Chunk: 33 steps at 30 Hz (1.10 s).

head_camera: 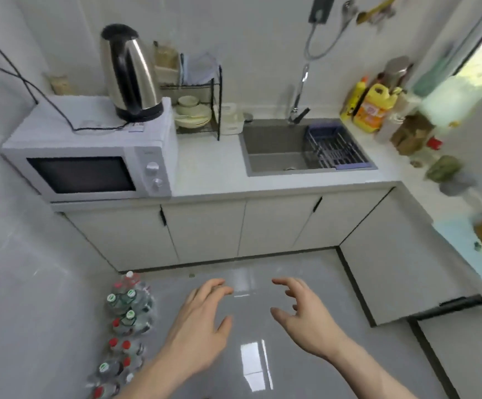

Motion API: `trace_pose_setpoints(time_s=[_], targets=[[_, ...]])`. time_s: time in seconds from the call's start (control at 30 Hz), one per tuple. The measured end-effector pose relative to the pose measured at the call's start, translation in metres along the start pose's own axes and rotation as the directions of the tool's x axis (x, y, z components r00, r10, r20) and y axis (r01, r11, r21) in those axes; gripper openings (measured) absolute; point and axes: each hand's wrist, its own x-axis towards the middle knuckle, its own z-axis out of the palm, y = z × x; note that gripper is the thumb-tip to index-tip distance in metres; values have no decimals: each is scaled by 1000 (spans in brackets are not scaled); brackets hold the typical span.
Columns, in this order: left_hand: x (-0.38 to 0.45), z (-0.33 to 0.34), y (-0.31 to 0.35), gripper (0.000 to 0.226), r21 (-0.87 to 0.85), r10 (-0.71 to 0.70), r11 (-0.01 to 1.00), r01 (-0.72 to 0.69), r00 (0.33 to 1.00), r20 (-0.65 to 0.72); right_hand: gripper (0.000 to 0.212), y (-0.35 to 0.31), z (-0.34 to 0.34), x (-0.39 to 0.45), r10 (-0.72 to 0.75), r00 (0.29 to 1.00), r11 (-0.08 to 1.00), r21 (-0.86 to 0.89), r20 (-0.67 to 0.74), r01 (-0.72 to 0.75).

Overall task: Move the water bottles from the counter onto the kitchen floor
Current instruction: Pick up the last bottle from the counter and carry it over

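Since the clear plastic water bottles with red and green caps (124, 318) stand clustered on the glossy grey tiled floor (291, 355) at the lower left of the frame, tight against the pale wall, the task looks close to finished or finished. No water bottle is visible on the white counter (213, 171) in the middle of the frame, though its blurred right end carries containers I cannot identify with certainty. Judging by their look, the bottles are small, thin-walled and full, so each would be moderately heavy for its size, slightly yielding under a squeeze and smooth enough to slip. The firmest hold should be around the body below the shoulder, or at the neck under the cap.

Both hands hover above the floor in the lower centre, empty. The left hand (202, 321) has its fingers loosely extended; the right hand (306, 312) has its fingers spread and slightly curled, gripping nothing.

Farther out, a white microwave oven (90, 168) sits on the counter at the left with a steel electric kettle (131, 73) on top. A grey steel sink (306, 148) lies to the right, and a yellow detergent jug (372, 108) stands beyond it.
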Motion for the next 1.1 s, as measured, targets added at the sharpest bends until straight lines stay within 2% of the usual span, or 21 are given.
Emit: trace_pose_setpoints(time_s=[0.1, 0.23, 0.5, 0.77, 0.93, 1.1], targets=[[26, 15, 73, 42, 1, 177, 984, -177, 984, 36, 50, 35, -56, -40, 34, 987, 997, 68, -157, -24], [50, 54, 186, 41, 12, 383, 923, -385, 920, 89, 50, 98, -132, -105, 111, 934, 989, 127, -338, -72], [54, 160, 398, 44, -5, 624, 775, -632, 763, 168, 50, 230, -260, -243, 246, 808, 967, 195, -535, -165], [42, 249, 572, 45, -81, 789, 570, -817, 518, 329, 45, 337, -334, -360, 427, 582, 902, 372, -693, -219], [46, 312, 668, 46, -169, 869, 416, -893, 337, 362, 46, 391, -371, -417, 556, 418, 831, 491, -719, -261], [53, 374, 750, 46, -269, 907, 290, -918, 174, 384, 48, 443, -405, -458, 600, 244, 795, 537, -762, -280]])
